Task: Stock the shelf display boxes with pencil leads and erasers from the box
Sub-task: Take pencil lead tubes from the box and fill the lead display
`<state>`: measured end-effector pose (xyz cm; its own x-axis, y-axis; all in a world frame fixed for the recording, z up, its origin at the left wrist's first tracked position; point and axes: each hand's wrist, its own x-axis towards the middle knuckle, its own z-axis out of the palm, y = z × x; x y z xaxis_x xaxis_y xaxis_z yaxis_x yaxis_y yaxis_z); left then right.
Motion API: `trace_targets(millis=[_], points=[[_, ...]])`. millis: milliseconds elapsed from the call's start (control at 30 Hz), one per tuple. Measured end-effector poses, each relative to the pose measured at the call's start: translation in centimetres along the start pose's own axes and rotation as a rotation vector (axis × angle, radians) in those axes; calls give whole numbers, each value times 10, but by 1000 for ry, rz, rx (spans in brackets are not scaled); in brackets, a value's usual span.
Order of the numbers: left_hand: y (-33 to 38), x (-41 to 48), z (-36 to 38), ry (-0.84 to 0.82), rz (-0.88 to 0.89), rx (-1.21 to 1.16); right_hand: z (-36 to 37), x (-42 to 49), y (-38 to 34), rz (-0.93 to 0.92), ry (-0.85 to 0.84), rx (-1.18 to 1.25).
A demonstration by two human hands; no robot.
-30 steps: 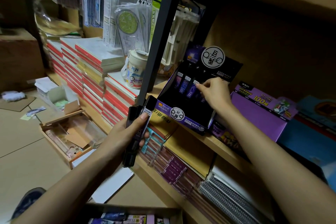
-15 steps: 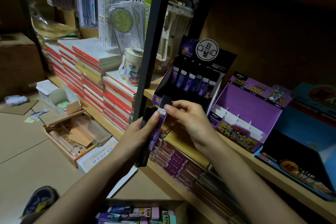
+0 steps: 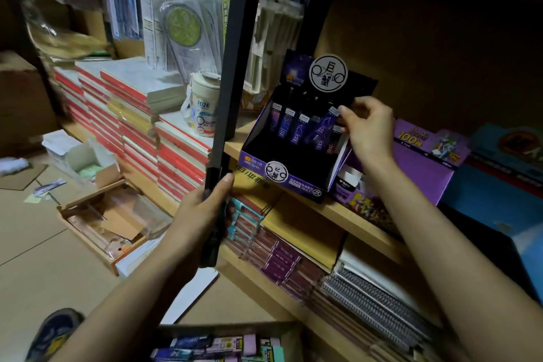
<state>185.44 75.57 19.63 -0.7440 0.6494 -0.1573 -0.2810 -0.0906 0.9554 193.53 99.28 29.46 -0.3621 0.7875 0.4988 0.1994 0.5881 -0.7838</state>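
While the left hand (image 3: 205, 209) clutches a dark stack of lead cases, the right hand (image 3: 365, 129) pinches one pencil-lead case (image 3: 323, 131), tilted toward one o'clock, over the black display box (image 3: 293, 167) slot at its seven o'clock.

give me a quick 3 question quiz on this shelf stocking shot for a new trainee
1. True or false: the right hand is at the dark display box, its fingers pinching a purple lead pack.
2. What does the left hand hold?
A. a stack of dark lead packs
B. a mug
C. a notebook
3. Fill in: the supply box of leads and erasers sits at the ____ edge of the view.

Key: 1 true; 2 A; 3 bottom
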Motion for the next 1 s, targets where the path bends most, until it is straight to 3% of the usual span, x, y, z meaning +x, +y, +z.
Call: trace_targets(millis=[267,467,633,833,900,1000], points=[[-5,-5,8,1,-27,27,23,11,9,-69,-90,-146],[1,-7,8,-132,-33,-171,35,18,19,135,-136,-16],[1,-6,10,-182,19,-213,38,19,21,62,-120,-253],[0,-9,11,-238,33,-259,24,17,2,118,-336,-422],[1,-11,13,-261,43,-254,14,1,-9,119,-405,-308],[3,-13,16,-294,48,-250,1,-42,-28,128,-648,-24]])
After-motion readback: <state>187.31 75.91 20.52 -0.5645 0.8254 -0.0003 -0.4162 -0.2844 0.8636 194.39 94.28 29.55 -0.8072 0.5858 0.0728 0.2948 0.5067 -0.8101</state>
